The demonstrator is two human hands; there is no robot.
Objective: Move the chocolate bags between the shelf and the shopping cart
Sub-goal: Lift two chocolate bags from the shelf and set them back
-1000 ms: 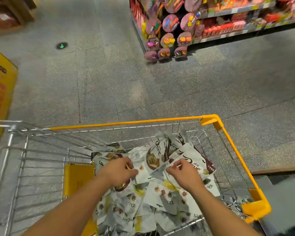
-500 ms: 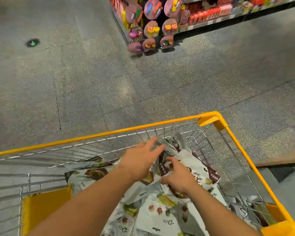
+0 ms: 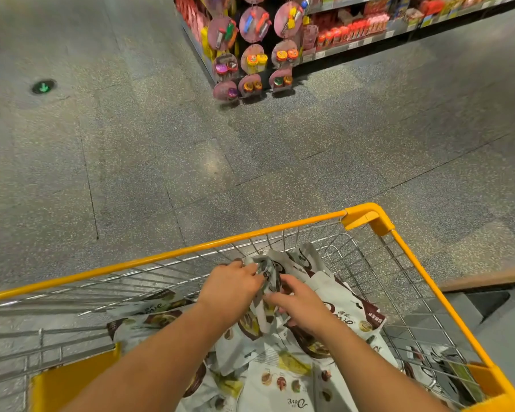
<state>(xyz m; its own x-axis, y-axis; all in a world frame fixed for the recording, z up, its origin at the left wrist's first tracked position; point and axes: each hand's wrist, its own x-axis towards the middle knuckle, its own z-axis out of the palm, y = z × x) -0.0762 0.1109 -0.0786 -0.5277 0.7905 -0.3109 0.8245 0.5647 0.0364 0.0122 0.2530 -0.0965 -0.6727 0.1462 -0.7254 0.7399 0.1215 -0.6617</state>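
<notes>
Floor [image 3: 161, 173]: grey speckled tile, fills most of the view. Shelf [image 3: 354, 43] sits far right across the aisle, well apart from the cart, with red and pink stock; a rack of round toy cards [image 3: 252, 59] hangs at its left end. Shopping cart [image 3: 191, 250] is near: yellow rim, wire basket. Dove chocolate bags [image 3: 280, 379] are piled in the basket, white with brown print, mostly flat and overlapping. One bag [image 3: 269, 270] at the far end of the pile stands up, top crumpled. Left hand [image 3: 229, 288] has its fingers curled round that crumpled top. Right hand [image 3: 302, 304], just beside it, pinches the same bag lower down.

Change: a second ago both hands were down mid-pile, and half a second ago the left was flat-open, reaching forward. Now both have closed on one bag.

Read: grasp made, bag not yet clear of the cart. Lift-out toward the shelf looks next. With the rest of the pile in the basket, the task is far from done.
</notes>
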